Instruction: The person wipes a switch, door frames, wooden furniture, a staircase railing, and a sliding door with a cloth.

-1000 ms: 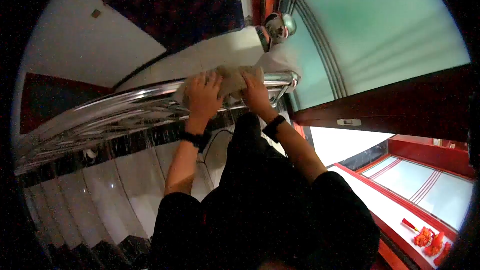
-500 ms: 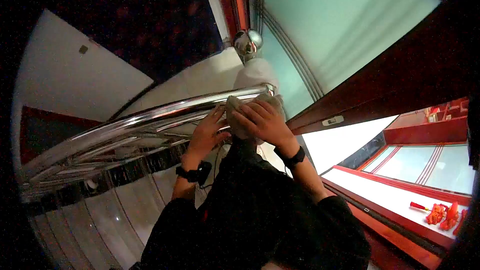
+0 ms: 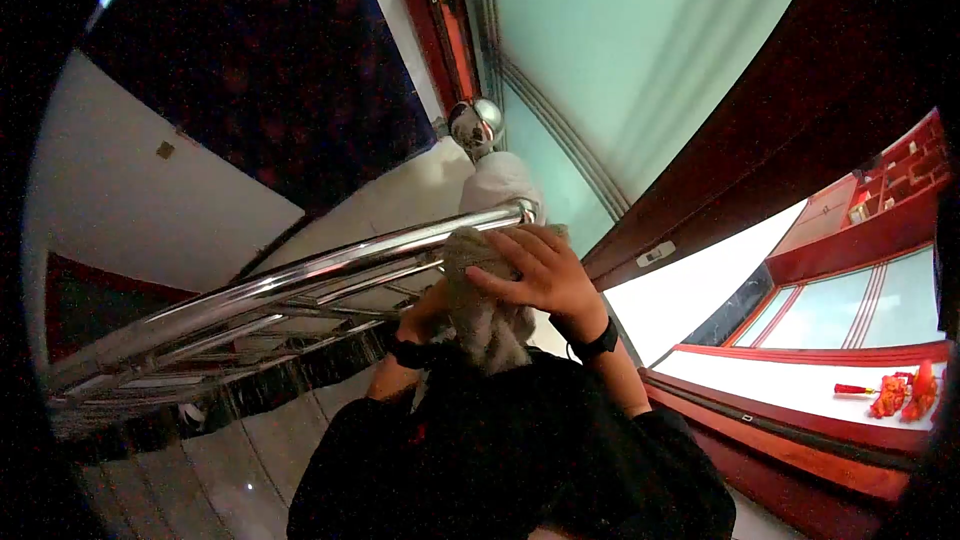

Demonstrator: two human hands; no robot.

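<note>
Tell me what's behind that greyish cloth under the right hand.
Part of the left hand shows beside the cloth; its fingers are hidden. The metal handrail shows past the cloth's top. Whatever lies directly behind its middle is covered.

- Your right hand lies over the grey cloth, thumb and fingers spread apart.
- Your left hand is mostly hidden behind the cloth, so its grip can't be seen.
- The cloth hangs bunched in front of your black top, near the end of the shiny rail; whether it touches the rail is unclear.
- Past the rail's end you have a white bundle and a silvery ball.
- Red ornaments lie well apart, on your right.
</note>
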